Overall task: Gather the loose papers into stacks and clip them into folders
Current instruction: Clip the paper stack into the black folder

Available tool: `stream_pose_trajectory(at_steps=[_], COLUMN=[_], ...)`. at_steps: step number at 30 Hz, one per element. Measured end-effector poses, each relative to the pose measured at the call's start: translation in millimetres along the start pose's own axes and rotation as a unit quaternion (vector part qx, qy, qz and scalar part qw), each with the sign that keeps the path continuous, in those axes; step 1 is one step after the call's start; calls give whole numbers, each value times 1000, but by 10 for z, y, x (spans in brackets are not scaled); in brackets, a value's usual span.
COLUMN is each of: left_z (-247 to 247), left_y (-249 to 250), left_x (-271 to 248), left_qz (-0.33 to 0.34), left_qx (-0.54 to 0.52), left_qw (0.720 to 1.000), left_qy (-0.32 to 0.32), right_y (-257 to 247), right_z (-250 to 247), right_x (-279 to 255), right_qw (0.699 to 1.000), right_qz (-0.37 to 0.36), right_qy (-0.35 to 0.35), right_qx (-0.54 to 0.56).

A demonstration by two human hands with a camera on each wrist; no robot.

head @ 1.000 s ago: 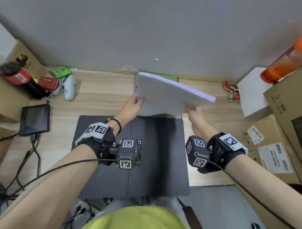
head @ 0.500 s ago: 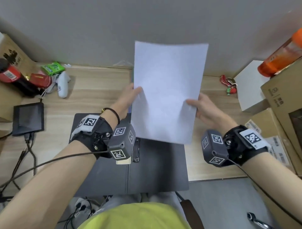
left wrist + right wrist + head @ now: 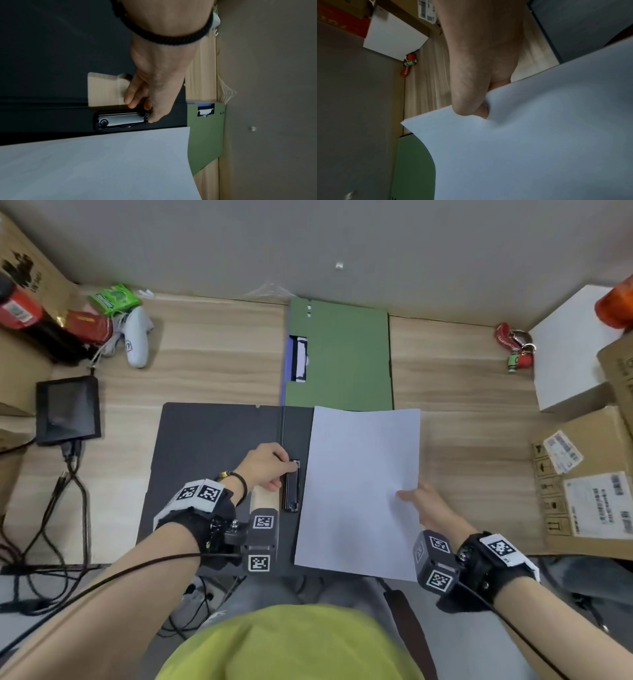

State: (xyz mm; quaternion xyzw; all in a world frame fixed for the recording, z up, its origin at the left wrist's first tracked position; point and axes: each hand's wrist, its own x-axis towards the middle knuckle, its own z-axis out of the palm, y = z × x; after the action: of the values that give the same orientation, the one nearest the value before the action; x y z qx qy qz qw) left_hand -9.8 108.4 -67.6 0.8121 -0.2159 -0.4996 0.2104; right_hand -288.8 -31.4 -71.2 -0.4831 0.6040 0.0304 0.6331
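A dark grey folder (image 3: pixel 212 460) lies open on the wooden desk, its black metal clip (image 3: pixel 291 487) beside the spine. My left hand (image 3: pixel 286 474) curls its fingers and thumb round the far end of that clip (image 3: pixel 121 120). My right hand (image 3: pixel 409 498) pinches the right edge of a white paper stack (image 3: pixel 359 491), which lies over the folder's right half, just right of the clip. In the right wrist view the thumb (image 3: pixel 481 109) presses on top of the paper (image 3: pixel 539 148). A shut green folder (image 3: pixel 339 357) lies behind, against the wall.
A white box (image 3: pixel 568 364) and cardboard boxes (image 3: pixel 589 481) crowd the right side, with a red keychain (image 3: pixel 513 347) near them. At the left are a small black screen (image 3: pixel 68 409), cables (image 3: pixel 68 525), a white controller (image 3: pixel 137 337) and a green packet (image 3: pixel 114 297).
The paper stack, held upright by both hands, has come down over the dark folder's right half. My left hand has let go of it and taken hold of the clip.
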Motion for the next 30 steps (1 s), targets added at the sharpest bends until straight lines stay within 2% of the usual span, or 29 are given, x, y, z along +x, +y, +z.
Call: stream_pose_trajectory(at_steps=[7, 19, 26, 30], left_z=[230, 359, 288, 236], left_y=[-83, 41, 117, 203], left_x=[-69, -116, -119, -115], left_qz=[4, -2, -19, -31], left_qx=[157, 179, 194, 181], left_qw=[986, 976, 975, 980], left_qy=[57, 125, 108, 74], right_y=[81, 60, 40, 11], right_z=[59, 51, 51, 18], right_x=[-31, -88, -129, -153], right_qw=[999, 993, 992, 991], right_qz=[-36, -100, -109, -112], right_qy=[-9, -46, -45, -53], right_qx=[-22, -49, -40, -54])
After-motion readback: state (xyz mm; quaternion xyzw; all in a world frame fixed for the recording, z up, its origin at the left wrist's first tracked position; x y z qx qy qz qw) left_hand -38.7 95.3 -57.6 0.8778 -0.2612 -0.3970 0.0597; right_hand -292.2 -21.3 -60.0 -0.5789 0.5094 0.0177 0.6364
